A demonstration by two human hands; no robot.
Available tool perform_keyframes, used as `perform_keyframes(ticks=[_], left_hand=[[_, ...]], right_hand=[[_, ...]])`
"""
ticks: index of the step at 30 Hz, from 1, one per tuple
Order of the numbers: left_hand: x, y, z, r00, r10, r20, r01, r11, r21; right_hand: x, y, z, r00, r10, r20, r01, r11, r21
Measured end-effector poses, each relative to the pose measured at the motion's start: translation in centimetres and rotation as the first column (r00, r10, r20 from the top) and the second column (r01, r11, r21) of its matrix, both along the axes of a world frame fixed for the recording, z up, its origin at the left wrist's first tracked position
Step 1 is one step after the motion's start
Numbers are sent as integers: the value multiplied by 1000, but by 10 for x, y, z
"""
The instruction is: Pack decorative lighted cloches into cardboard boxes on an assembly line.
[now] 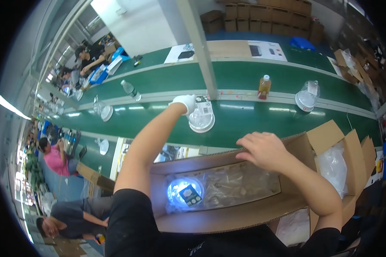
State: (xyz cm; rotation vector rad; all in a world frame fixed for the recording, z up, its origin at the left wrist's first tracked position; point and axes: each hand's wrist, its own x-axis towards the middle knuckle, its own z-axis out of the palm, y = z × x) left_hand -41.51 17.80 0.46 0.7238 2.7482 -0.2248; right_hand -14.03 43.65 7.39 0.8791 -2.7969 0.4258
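Observation:
My left hand (185,103), in a white glove, reaches far over the green bench. Its fingers are closed at the top of a clear bag with a printed card, which holds a round white-rimmed item (201,123). My bare right hand (263,150) hovers above the far side of a long cardboard box (227,222), fingers outstretched and holding nothing. Inside the box, at its left end, a round lamp (178,188) glows bluish white in clear plastic, a dark card lying on it. More crumpled clear plastic (231,187) lines the box.
On the bench (244,118) stand a bottle of amber drink (264,88), a clear water bottle (131,91) and more bagged round items (305,100). A metal post (199,47) rises beyond my left hand. An open carton (351,167) sits right; a person (79,218) is at left.

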Motion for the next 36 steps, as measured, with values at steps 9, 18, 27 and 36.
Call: perform_keyframes(ticks=[9, 18, 27, 36], left_hand=[[-32, 27, -74, 997, 8, -76, -1, 995, 96], [13, 35, 16, 977, -30, -210, 99, 940, 327], [149, 25, 223, 805, -122, -581, 486, 698, 526], [206, 22, 261, 767, -7, -641, 483, 663, 571]], right_hand=[[-8, 2, 3, 999, -12, 47, 13, 1000, -9], [-9, 2, 5, 999, -34, 26, 40, 969, -244], [-35, 21, 71, 985, -21, 172, 162, 471, -867], [-27, -2, 165, 985, 63, 161, 73, 693, -718]])
